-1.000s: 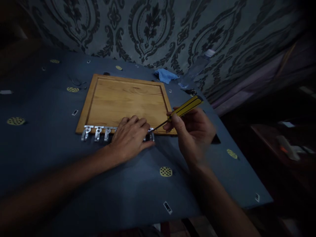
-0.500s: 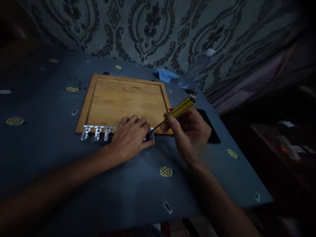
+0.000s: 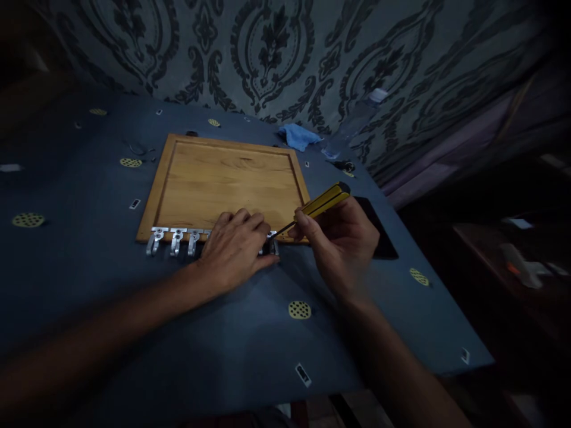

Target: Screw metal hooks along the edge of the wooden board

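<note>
A framed wooden panel (image 3: 232, 184) lies flat, with several silver hinges (image 3: 177, 241) along its near edge. My left hand (image 3: 236, 244) lies over the middle of that edge, covering some of them. Its fingers are bent onto the wood and its thumb presses against the front of the rightmost hinge (image 3: 273, 245). My right hand (image 3: 341, 244) is closed around a screwdriver (image 3: 323, 202) with a yellow and black handle. The screwdriver slants down to the left, and its tip meets that rightmost hinge beside my left fingers. The exact contact is partly hidden.
A blue cloth (image 3: 300, 137) and a clear plastic bottle (image 3: 352, 125) are at the back right, near a small dark object (image 3: 343, 165). A flat black object (image 3: 377, 229) lies right of the panel. The patterned blue tabletop (image 3: 178, 351) ends at the right.
The screwdriver handle and my right hand have dipped slightly down and left. My left hand, the panel and the hinges stay in place.
</note>
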Tool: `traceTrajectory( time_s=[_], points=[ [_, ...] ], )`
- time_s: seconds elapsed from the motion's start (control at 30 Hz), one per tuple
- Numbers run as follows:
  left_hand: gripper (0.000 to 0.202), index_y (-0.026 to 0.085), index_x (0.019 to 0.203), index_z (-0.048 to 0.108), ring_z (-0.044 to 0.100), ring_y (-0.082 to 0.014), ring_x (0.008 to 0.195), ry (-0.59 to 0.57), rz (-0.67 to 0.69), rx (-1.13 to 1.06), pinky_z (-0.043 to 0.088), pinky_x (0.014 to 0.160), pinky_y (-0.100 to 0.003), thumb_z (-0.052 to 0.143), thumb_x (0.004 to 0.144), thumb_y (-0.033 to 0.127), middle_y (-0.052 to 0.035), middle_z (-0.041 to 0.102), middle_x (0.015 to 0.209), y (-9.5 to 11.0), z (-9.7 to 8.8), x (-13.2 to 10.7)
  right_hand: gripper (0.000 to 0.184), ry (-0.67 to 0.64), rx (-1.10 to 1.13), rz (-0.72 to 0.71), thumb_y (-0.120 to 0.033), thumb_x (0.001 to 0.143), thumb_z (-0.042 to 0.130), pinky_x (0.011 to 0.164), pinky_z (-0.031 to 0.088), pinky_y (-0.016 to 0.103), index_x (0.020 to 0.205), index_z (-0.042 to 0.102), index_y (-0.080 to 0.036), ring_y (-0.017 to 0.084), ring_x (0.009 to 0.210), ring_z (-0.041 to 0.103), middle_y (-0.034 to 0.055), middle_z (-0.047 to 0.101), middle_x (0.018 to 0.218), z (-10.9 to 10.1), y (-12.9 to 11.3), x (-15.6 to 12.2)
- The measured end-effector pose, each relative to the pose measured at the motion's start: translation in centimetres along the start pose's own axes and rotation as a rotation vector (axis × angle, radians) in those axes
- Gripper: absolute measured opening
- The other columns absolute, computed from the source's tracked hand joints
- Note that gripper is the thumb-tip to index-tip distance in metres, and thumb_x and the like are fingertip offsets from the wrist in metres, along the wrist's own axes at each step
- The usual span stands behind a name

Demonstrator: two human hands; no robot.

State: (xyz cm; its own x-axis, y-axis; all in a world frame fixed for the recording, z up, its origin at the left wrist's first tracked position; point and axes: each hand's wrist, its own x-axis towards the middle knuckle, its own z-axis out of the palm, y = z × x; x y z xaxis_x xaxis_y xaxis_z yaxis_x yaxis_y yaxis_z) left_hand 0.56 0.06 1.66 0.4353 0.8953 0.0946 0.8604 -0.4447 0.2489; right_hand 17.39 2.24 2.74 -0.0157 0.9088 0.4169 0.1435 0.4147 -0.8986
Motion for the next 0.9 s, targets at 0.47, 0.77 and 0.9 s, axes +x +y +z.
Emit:
traceTrajectory(
  time_s=[0.47,0.77,0.9],
  points=[
    [0.041,0.014,0.114,0.066,0.059,-0.0312,0.115,0.026,0.003,0.011,0.046,0.095,-0.045,0.069,0.093,0.050,-0.0095,0.068,0.116,-0.02,0.13,0.02,0.032,0.080,-0.007,-0.091,-0.035,0.078,0.086,0.049,0.055,0.025,0.081,0.057,-0.023,0.011,0.052,0.065,-0.0067,0.064,0.068,0.01,0.35,0.07],
    [0.041,0.014,0.111,0.067,0.059,-0.0304,0.113,0.023,-0.001,0.001,0.045,0.093,-0.043,0.069,0.092,0.051,-0.0084,0.069,0.114,0.01,0.12,-0.01,0.033,0.039,-0.051,-0.068,-0.034,0.079,0.085,0.049,0.054,0.026,0.079,0.054,-0.023,0.012,0.053,0.066,-0.0069,0.062,0.067,-0.12,0.74,0.24],
    [0.041,0.014,0.110,0.068,0.059,-0.0303,0.112,0.048,0.011,0.011,0.046,0.093,-0.044,0.070,0.092,0.051,-0.0089,0.069,0.114,-0.08,0.30,-0.06,0.030,0.007,-0.081,-0.075,-0.032,0.082,0.082,0.051,0.055,0.026,0.080,0.053,-0.023,0.011,0.054,0.066,-0.0065,0.064,0.069,-0.17,0.88,0.26]
  ],
)
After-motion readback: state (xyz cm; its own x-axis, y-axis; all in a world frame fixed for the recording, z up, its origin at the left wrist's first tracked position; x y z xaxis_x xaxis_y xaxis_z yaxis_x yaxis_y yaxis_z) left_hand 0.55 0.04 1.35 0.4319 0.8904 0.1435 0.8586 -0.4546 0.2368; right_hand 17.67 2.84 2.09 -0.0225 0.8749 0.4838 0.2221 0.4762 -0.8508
